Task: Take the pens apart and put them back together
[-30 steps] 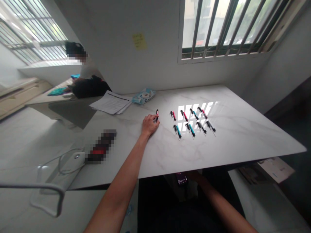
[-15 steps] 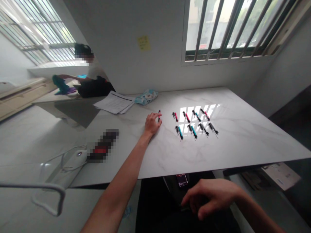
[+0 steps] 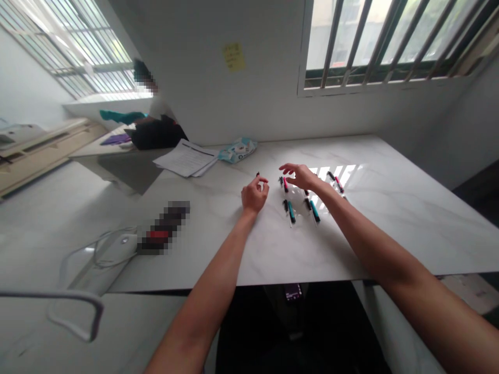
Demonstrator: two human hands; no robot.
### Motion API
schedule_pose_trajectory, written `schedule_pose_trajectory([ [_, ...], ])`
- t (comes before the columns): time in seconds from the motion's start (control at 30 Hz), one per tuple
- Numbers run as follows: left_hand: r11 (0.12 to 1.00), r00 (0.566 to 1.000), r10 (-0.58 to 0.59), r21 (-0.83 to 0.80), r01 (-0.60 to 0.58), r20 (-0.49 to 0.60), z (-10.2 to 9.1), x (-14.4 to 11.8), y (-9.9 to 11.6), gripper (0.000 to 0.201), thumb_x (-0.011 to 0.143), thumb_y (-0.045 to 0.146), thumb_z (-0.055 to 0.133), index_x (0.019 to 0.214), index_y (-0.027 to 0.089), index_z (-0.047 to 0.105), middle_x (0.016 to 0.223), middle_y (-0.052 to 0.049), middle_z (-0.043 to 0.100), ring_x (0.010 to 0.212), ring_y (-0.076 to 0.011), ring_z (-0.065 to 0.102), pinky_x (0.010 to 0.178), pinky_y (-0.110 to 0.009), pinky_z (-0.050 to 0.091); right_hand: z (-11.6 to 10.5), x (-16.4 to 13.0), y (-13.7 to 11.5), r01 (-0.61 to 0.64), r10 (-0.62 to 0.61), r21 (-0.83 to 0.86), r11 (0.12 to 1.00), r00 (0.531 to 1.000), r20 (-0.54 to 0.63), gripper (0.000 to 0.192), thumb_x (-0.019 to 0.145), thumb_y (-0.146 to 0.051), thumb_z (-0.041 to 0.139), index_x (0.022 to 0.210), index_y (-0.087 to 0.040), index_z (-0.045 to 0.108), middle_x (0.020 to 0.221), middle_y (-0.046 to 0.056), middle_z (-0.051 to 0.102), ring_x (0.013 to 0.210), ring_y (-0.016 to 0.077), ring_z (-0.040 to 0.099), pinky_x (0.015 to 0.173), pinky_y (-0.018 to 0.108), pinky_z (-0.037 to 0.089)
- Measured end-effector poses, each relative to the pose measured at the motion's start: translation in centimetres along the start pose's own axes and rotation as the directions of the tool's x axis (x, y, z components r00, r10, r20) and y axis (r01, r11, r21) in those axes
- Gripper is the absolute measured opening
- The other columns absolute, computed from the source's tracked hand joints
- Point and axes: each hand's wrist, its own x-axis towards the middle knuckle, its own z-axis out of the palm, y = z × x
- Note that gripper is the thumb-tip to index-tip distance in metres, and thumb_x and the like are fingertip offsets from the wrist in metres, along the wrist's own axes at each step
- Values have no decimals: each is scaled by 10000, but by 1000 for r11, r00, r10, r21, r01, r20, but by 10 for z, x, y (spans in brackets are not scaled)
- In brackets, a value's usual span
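Observation:
My left hand (image 3: 254, 195) rests on the white marble-patterned table (image 3: 218, 234), fingers curled round a slim pen (image 3: 258, 174). Only the pen's dark tip shows above the fingers. To the right, my right hand (image 3: 298, 175) reaches over the table with fingers apart and nothing in them. Just beside its thumb lies a red pen barrel (image 3: 286, 185) with a black piece. Nearer to me are two teal pen barrels (image 3: 291, 212), each with a black part alongside. Another red barrel (image 3: 339, 184) lies beyond my right forearm, which hides several other pen parts.
Printed papers (image 3: 189, 158) and a light-blue wipes packet (image 3: 237, 150) lie along the wall. A blurred dark object (image 3: 166, 228) sits on the left, near a white device with cables (image 3: 117, 246). A lit phone (image 3: 293, 292) is below the table edge. Another person (image 3: 159, 127) sits far left.
My right hand has risen from below the table edge to the upper row of pen parts. My left hand now covers more of the pen. The view has shifted slightly.

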Motion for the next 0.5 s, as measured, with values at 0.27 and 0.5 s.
schedule_pose_trajectory([
  [0.27,998,1000,-13,-59,12,-18,5,5,-7,144,878,286,592,873,245,731,463,75,409,456,-133,435,580,-264,342,6,38,37,-9,16,-59,998,993,115,408,894,-199,748,1300,-172,710,1140,113,788,954,211,738,880,327,583],
  [0.5,990,999,-36,-140,32,-26,10,8,-10,114,860,244,614,844,230,726,459,76,393,441,-123,401,547,-258,320,8,43,44,-38,56,-98,994,979,197,355,910,-283,771,1246,-173,748,1114,97,800,948,207,745,907,334,578],
])
